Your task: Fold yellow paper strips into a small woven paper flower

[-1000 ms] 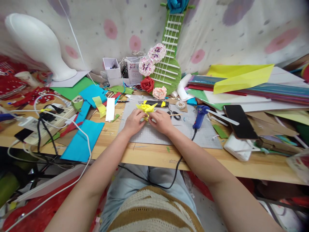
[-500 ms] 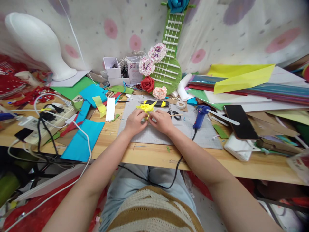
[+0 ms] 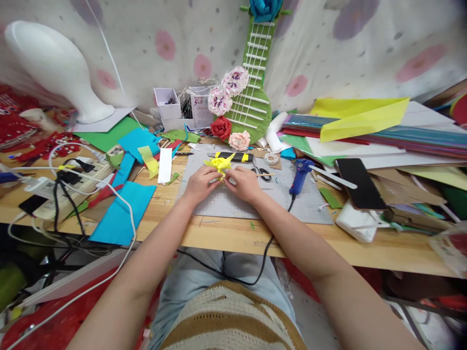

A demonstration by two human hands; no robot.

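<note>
Between my two hands, over the grey cutting mat, is a yellow crepe paper flower with pointed petals. My left hand pinches its base from the left, fingertips closed. From the right, my right hand has its thumb and fingers closed on the same base, which they partly hide. A thin wooden stick pokes out by my right hand. Just behind the flower lies a yellow-and-black utility knife. Black-handled scissors rest right of my right hand.
A blue glue gun lies on the mat's right, its black cord dropping over the table edge. Beyond it are a phone and paper stacks. A green paper guitar stands behind. On the left are blue paper and a power strip.
The camera view has shifted slightly. My left fingers have moved a little on the flower's base; both hands keep their pinch on it.
</note>
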